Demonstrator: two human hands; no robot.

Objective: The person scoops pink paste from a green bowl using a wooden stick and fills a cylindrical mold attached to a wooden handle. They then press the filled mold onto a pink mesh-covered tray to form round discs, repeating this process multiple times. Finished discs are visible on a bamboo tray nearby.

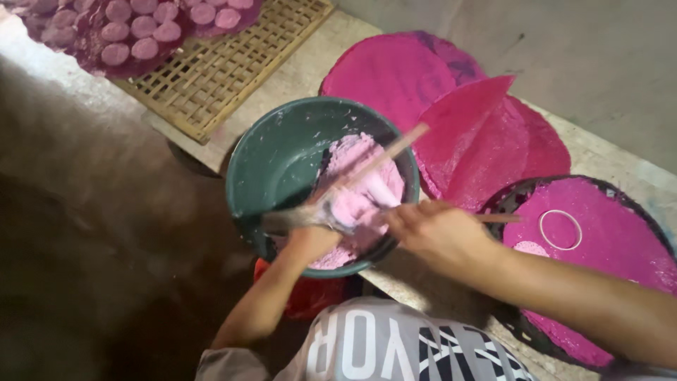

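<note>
A dark green bucket (243, 166) stands in front of me with a mass of pale pink dough (367, 180) on its right side. My left hand (310, 241) is at the bucket's near rim, gripping a blurred grey utensil (285, 220) that lies across the dough. A long wooden stick (395, 148) rises from that spot up to the right. My right hand (434, 233) is at the bucket's right rim, closed on a thin wooden stick (504, 218) whose end pokes out to the right. Motion blur hides where the tools meet in the dough.
Several round magenta sheets (395, 70) lie overlapping on the concrete ledge behind the bucket. To the right, a dark round tray (508, 194) carries another magenta sheet with a white ring (560, 229). A woven bamboo rack (233, 67) and pink dough discs (134, 32) are at top left. Something red (310, 296) sits under the bucket.
</note>
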